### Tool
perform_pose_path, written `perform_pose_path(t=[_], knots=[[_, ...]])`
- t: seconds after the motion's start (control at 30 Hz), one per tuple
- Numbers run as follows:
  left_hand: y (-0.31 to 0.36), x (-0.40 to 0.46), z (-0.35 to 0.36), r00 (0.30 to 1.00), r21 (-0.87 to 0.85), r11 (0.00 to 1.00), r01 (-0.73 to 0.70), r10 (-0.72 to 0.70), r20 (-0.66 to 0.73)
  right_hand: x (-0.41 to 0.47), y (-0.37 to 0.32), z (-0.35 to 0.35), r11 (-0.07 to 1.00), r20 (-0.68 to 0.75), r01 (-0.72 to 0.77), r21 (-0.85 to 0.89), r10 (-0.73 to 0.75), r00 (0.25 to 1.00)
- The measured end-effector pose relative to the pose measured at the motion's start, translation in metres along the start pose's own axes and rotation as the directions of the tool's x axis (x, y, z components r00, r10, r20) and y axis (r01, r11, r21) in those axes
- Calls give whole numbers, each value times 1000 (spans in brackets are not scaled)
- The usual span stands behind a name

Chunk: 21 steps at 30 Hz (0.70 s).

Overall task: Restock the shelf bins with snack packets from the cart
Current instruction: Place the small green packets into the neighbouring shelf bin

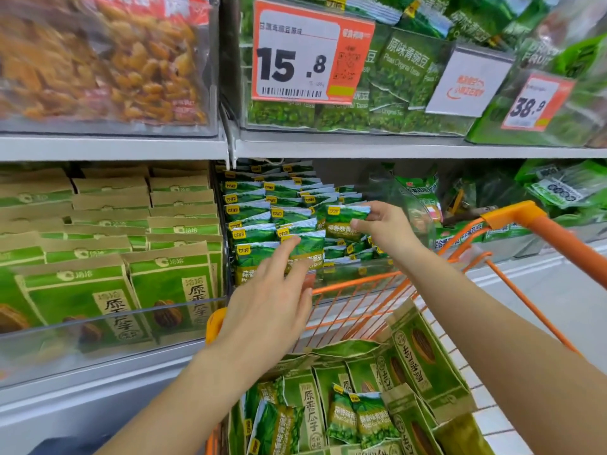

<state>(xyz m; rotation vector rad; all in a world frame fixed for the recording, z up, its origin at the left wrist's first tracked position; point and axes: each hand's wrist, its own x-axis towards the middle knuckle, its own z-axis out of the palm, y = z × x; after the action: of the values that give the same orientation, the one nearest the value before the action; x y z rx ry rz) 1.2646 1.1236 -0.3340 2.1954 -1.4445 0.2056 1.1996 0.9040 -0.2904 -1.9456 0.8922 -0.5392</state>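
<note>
A small green foil pea packet (347, 221) is pinched in the right hand (384, 226) over the clear shelf bin (361, 274), while rows are steadied by the left hand (272, 307), fingers extended; tucking in upright seems next.

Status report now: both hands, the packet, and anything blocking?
Right hand pinches green packet over the bin. Left hand open, fingers on front packets. Nothing blocking; cart close below.
</note>
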Motion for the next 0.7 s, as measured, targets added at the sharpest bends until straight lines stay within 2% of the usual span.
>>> perform_pose_path(t=[0.13, 0.2, 0.33, 0.43, 0.5, 0.63, 0.7], knots=[[0, 0, -3, 1000, 3, 1000, -5, 5, -1, 17, 0, 21, 990, 65, 14, -141, -5, 998], [-1, 1, -1, 1000, 14, 1000, -23, 23, -9, 23, 3, 25, 994, 75, 12, -113, -3, 997], [-2, 2, 0, 1000, 25, 999, -26, 26, -1, 25, 11, 23, 998, 196, -8, -65, 21, 980], [-1, 4, -1, 999, 19, 999, -33, 33, 3, 25, 16, 24, 974, 188, 136, -181, -101, 977], [-1, 5, 0, 999, 14, 999, -37, 37, 2, 26, 17, 25, 950, 182, 180, -255, -136, 974], [-2, 5, 1, 999, 24, 999, -40, 40, 8, 24, 18, 22, 911, 136, 142, -388, -96, 986], [-2, 5, 2, 999, 33, 999, -41, 41, 9, 24, 18, 22, 910, 116, 106, -401, -64, 991]])
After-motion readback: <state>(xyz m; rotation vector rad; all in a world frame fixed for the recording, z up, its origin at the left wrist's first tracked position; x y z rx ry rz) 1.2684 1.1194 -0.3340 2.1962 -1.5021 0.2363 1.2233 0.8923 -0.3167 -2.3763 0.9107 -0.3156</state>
